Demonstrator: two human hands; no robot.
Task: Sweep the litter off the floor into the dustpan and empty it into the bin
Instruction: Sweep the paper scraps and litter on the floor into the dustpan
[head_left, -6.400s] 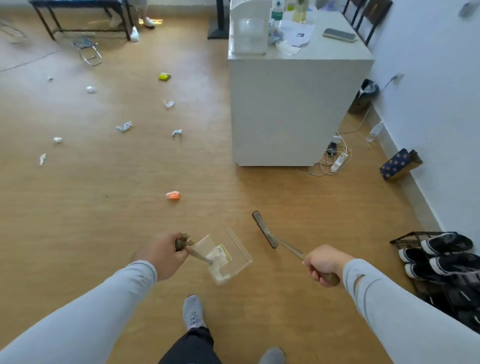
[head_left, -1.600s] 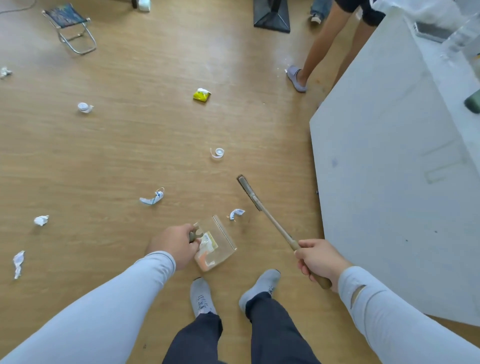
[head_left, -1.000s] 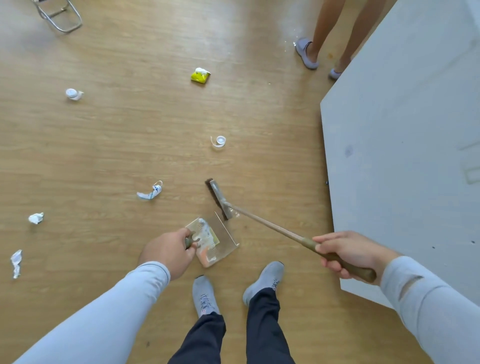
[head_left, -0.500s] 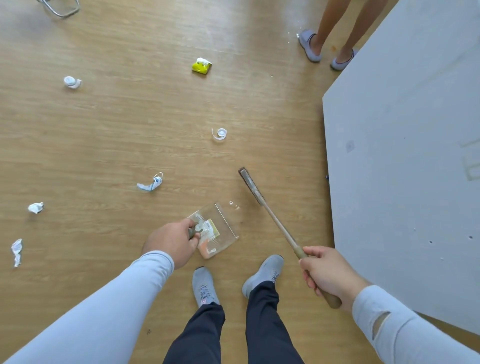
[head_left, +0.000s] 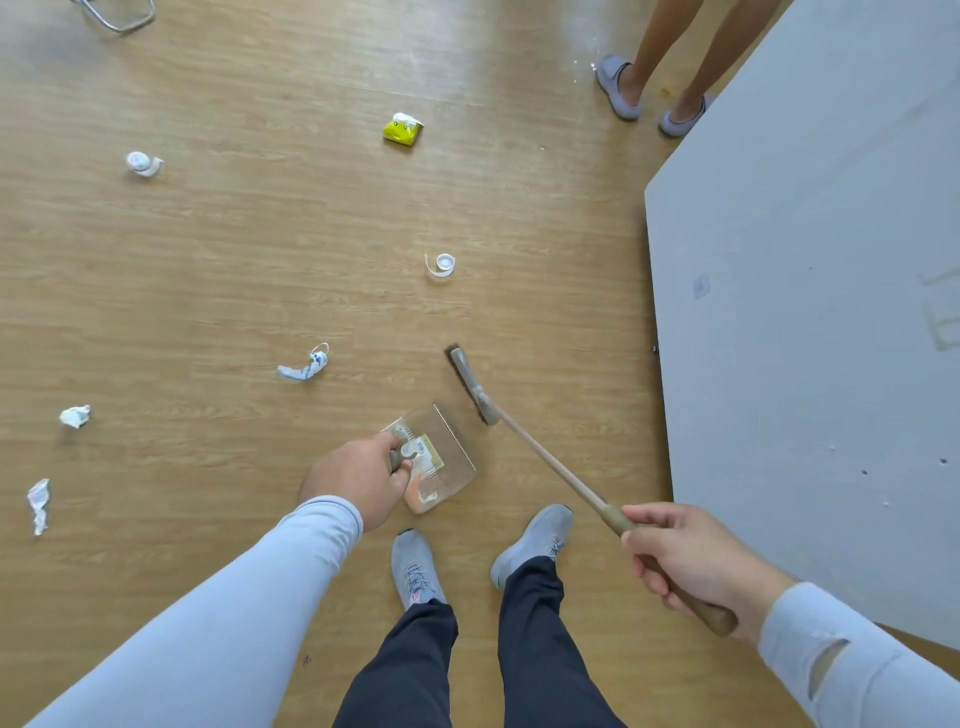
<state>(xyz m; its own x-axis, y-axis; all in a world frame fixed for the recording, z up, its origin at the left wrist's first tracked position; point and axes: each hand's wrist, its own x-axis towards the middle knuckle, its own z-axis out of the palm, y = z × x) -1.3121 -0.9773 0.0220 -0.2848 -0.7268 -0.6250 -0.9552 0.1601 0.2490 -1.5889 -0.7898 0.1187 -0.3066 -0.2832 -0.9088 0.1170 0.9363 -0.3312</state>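
Head view, my left grip (head_left: 358, 480) clasping the clear dustpan (head_left: 441, 462) by its handle on the floor (head_left: 218, 270), my right grip (head_left: 691, 561) clasping the broom (head_left: 545, 457), brush head just beside the pan's lip, paper litter (head_left: 304, 364) scattered well to the left.

The wood-grain brown floor (head_left: 234, 270) has a smooth, faintly glossy finish. The clear plastic dustpan (head_left: 441, 462) is see-through and shiny. At its 2 o'clock, the slim brown wooden broom handle (head_left: 550, 467) looks matt. Crumpled white paper scraps (head_left: 75, 415) lie at 9 o'clock.
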